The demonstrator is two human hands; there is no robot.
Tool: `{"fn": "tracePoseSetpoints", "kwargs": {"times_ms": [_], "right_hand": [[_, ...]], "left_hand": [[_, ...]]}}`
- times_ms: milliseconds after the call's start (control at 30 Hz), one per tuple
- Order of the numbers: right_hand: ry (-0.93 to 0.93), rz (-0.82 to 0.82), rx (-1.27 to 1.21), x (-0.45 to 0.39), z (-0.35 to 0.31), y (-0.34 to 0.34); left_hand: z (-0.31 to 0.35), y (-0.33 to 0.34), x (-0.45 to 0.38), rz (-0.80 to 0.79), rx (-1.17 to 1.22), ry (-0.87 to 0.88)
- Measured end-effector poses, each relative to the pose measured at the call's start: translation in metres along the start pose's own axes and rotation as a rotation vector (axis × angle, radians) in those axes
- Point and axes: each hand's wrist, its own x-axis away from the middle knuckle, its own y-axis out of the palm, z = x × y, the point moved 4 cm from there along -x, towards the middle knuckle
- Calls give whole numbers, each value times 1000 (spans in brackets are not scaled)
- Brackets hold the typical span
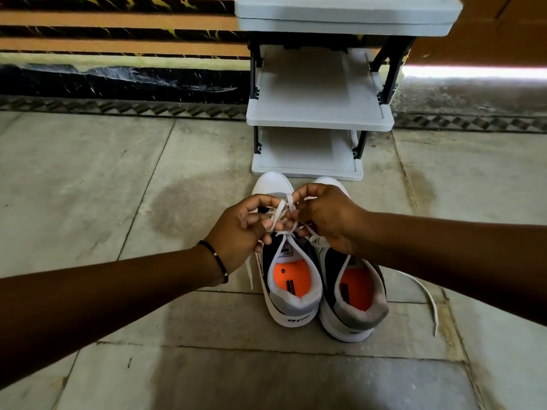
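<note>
Two white, grey and black sneakers with orange insoles stand side by side on the floor, toes pointing away from me. Over the left sneaker (291, 294), my left hand (239, 232) and my right hand (322, 217) each pinch a strand of its white lace (281, 210), which loops and crosses between my fingers above the tongue. The right sneaker (355, 303) lies partly under my right wrist. Its loose lace (429, 300) trails across the tiles to the right.
A grey plastic shoe rack (319, 119) with three bare shelves stands just beyond the sneakers' toes, against a striped orange and black wall (118, 28). Stone floor tiles (88, 173) spread out on every side.
</note>
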Motion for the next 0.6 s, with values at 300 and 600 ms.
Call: {"fn": "tracePoseSetpoints", "kwargs": {"times_ms": [300, 600], "right_hand": [[-49, -17, -44, 4, 3, 2], [-455, 38, 611, 8, -19, 11]], "left_hand": [[-6, 1, -11, 12, 45, -60], [-2, 3, -12, 52, 48, -52]]}}
